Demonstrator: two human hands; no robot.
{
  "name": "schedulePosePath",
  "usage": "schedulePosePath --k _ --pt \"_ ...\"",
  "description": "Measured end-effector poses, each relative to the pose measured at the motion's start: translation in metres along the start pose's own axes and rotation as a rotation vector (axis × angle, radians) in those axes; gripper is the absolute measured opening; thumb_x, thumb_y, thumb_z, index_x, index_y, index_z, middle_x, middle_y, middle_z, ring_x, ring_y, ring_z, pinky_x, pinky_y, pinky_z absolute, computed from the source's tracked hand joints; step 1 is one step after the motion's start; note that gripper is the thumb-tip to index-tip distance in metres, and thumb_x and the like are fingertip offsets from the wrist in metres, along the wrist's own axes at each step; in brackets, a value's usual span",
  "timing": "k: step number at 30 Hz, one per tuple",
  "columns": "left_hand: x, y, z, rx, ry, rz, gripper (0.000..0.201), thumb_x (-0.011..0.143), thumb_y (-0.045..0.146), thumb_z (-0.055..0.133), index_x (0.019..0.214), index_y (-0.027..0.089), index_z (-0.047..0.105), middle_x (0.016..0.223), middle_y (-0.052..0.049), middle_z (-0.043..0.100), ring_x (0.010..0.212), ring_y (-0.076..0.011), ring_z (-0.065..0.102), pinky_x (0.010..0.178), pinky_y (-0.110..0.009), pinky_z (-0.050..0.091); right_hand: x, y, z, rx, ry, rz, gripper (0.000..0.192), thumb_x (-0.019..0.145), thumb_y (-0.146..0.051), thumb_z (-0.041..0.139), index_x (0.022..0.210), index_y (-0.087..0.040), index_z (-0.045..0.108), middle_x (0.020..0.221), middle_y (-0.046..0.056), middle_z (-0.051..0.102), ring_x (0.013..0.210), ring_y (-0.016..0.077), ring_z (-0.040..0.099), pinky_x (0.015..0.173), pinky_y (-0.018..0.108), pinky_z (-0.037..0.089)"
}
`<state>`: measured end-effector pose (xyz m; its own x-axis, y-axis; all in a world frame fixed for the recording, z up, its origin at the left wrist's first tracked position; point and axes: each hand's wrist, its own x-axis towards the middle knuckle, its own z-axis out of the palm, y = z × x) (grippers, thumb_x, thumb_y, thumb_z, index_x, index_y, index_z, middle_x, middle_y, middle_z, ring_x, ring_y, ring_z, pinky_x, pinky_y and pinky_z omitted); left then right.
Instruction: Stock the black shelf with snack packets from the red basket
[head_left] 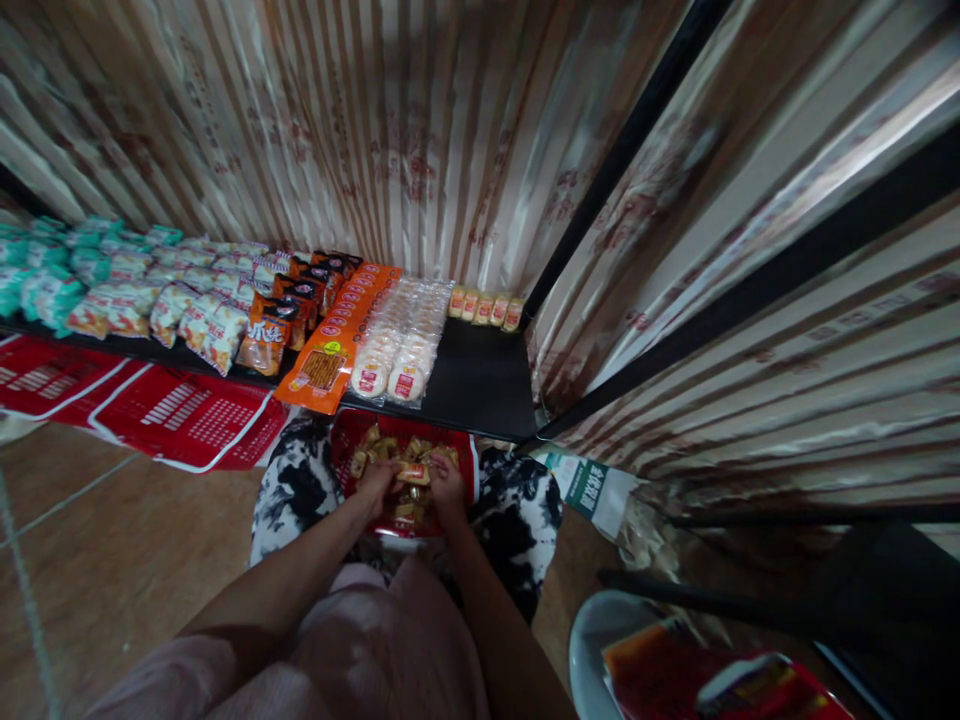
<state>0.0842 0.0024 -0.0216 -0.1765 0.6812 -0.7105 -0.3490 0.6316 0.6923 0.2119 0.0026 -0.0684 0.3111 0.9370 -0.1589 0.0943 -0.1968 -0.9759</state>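
Between my knees sits a red basket (475, 470) with several small gold-wrapped snack packs (411, 508) in it. Over the basket, my left hand (381, 476) and my right hand (446, 478) hold one small wrapped snack (413, 473) from its two ends, its red and yellow label facing up. The fingers of both hands are closed on it. Ahead, a black shelf (480, 385) carries a short row of similar small packs (486, 307) at its back right. Beside them lie rows of round white crackers (405, 382) in clear wrappers.
An orange snack bag (321, 368), brown-orange bags (266, 330), white bags (214, 325) and green bags (52, 295) line the shelf leftward. Red baskets (187, 410) are below it. Black metal bars (622, 150) stand at the right, near a pale tub (592, 640).
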Motion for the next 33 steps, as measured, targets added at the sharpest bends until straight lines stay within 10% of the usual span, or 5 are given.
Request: schedulePosePath --k 15,22,33 --pt "-0.023 0.030 0.010 -0.060 -0.002 0.090 0.014 0.065 0.012 0.065 0.071 0.016 0.054 0.062 0.004 0.057 0.053 -0.0075 0.054 0.051 -0.017 0.041 0.001 -0.003 -0.003 0.074 -0.018 0.069 0.028 0.070 -0.042 0.052 0.075 -0.020 0.068 0.086 0.006 0.071 0.084 0.0210 0.063 0.079 0.037 0.051" --pt "-0.030 0.044 0.017 -0.014 -0.038 0.171 0.014 0.063 0.018 0.066 0.073 0.015 0.057 0.059 0.003 0.057 0.049 -0.0075 0.050 0.049 -0.019 0.037 -0.007 -0.022 -0.003 0.133 -0.115 0.142 0.036 0.077 -0.046 0.044 0.089 -0.019 0.067 0.088 0.007 0.068 0.066 0.0173 0.061 0.052 0.028 0.047" --pt "-0.045 0.055 0.028 0.099 -0.079 0.274 0.016 0.063 0.022 0.066 0.076 0.016 0.060 0.066 0.001 0.061 0.059 -0.0116 0.057 0.057 -0.021 0.043 -0.013 -0.044 -0.007 0.393 -0.297 0.126 0.034 0.072 -0.051 0.063 0.086 -0.021 0.069 0.082 0.005 0.071 0.074 0.0195 0.064 0.070 0.032 0.050"
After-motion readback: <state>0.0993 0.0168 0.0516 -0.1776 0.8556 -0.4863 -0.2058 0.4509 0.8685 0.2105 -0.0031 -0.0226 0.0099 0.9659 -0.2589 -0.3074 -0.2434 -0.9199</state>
